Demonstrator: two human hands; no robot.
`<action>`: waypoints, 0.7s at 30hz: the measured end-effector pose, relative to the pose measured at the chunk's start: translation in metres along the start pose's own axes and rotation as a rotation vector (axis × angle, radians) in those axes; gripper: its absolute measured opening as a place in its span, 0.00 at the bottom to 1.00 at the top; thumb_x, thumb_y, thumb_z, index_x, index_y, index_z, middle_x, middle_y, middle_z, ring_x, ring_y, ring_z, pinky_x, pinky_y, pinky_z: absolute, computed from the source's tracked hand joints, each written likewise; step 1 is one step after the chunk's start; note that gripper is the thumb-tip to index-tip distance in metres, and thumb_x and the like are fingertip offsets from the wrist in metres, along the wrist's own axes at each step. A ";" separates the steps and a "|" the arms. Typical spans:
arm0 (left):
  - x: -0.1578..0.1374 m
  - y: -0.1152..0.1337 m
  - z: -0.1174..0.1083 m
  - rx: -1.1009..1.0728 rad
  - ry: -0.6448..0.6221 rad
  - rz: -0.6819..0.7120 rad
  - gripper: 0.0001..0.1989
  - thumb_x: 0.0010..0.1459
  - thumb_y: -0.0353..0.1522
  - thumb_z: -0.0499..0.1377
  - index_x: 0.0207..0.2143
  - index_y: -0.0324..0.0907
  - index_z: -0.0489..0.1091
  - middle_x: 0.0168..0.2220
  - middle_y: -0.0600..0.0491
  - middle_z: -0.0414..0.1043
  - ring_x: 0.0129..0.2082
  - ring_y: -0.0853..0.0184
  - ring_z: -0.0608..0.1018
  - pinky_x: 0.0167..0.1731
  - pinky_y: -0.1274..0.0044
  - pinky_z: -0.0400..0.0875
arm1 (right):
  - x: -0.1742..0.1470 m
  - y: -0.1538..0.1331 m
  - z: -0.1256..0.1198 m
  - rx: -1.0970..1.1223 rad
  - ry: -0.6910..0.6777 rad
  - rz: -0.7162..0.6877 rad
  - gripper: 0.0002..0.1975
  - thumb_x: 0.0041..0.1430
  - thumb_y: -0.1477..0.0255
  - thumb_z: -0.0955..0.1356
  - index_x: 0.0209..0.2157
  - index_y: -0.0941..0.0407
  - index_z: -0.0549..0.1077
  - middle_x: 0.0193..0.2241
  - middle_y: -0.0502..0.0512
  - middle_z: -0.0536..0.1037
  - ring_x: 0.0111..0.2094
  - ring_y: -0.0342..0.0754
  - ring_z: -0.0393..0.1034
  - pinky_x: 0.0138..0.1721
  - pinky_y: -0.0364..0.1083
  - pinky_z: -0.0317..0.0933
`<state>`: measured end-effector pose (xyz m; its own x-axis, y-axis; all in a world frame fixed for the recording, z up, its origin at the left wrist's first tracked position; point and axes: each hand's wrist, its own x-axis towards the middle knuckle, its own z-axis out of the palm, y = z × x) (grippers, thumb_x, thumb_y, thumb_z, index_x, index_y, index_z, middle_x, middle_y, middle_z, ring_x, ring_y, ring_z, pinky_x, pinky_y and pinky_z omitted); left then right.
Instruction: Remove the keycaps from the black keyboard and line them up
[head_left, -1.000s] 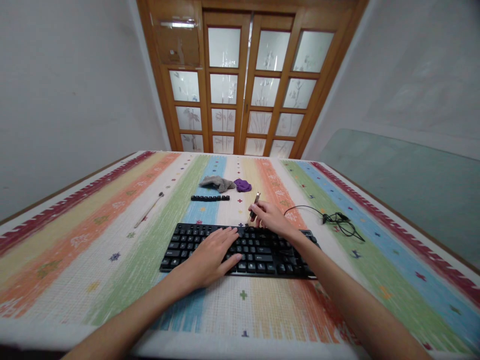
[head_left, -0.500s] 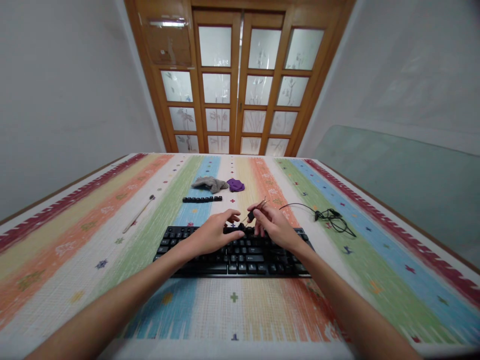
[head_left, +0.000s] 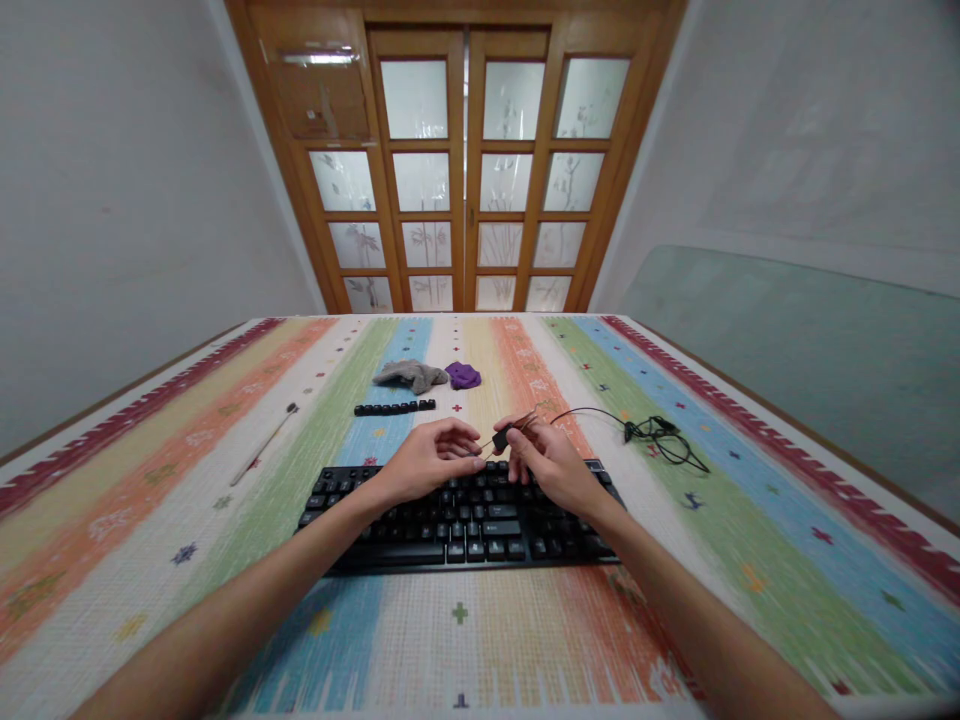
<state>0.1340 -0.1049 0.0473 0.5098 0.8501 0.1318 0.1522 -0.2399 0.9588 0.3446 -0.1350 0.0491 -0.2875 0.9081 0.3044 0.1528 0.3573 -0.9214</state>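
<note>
A black keyboard [head_left: 480,525] lies across the cloth in front of me, both hands over its back rows. My right hand [head_left: 551,455] is closed around a wire keycap puller [head_left: 502,437] with a black grip, its thin wires pointing left. At those wire tips my left hand [head_left: 431,460] has its thumb and fingers drawn together. A small dark bit shows between them, too hidden to name. Beyond the left hand stands a row of several loose black keycaps [head_left: 394,408].
A grey cloth or glove [head_left: 410,376] and a purple cloth [head_left: 463,375] lie farther back. A thin brush [head_left: 262,445] rests at the left. The keyboard's cable [head_left: 664,435] is bundled on the right. Striped cloth [head_left: 460,640] covers the table.
The puller has risen slightly off the keys, tips still at my left hand. My left fingers have closed in around those tips. The whole view has shifted slightly.
</note>
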 end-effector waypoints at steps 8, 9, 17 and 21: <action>-0.006 0.021 -0.007 0.495 -0.099 0.192 0.08 0.57 0.34 0.61 0.36 0.39 0.76 0.30 0.51 0.79 0.30 0.67 0.79 0.34 0.76 0.74 | 0.000 0.000 -0.002 -0.055 0.059 -0.018 0.17 0.66 0.57 0.61 0.41 0.58 0.68 0.30 0.53 0.75 0.19 0.39 0.68 0.19 0.40 0.61; -0.006 0.022 -0.008 0.545 -0.115 0.236 0.08 0.57 0.34 0.61 0.36 0.39 0.76 0.30 0.51 0.79 0.29 0.68 0.79 0.34 0.76 0.73 | 0.000 0.000 -0.002 -0.063 0.060 -0.020 0.17 0.67 0.58 0.61 0.41 0.58 0.68 0.30 0.53 0.75 0.19 0.39 0.68 0.19 0.40 0.61; 0.023 0.013 -0.033 0.783 -0.055 0.424 0.06 0.57 0.29 0.57 0.34 0.39 0.74 0.32 0.50 0.77 0.32 0.66 0.77 0.37 0.75 0.70 | 0.002 0.006 -0.004 -0.079 0.126 -0.008 0.18 0.66 0.57 0.62 0.41 0.59 0.69 0.29 0.53 0.75 0.18 0.40 0.68 0.18 0.40 0.60; 0.053 -0.007 -0.053 0.885 -0.045 0.404 0.07 0.55 0.26 0.57 0.34 0.40 0.74 0.32 0.50 0.76 0.33 0.65 0.76 0.37 0.74 0.70 | 0.000 0.008 -0.005 -0.088 0.138 -0.009 0.19 0.66 0.56 0.62 0.40 0.59 0.69 0.29 0.53 0.75 0.18 0.40 0.68 0.18 0.40 0.60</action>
<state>0.1151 -0.0333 0.0612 0.6926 0.6122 0.3816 0.5306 -0.7907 0.3054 0.3502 -0.1307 0.0434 -0.1574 0.9239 0.3487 0.2344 0.3780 -0.8956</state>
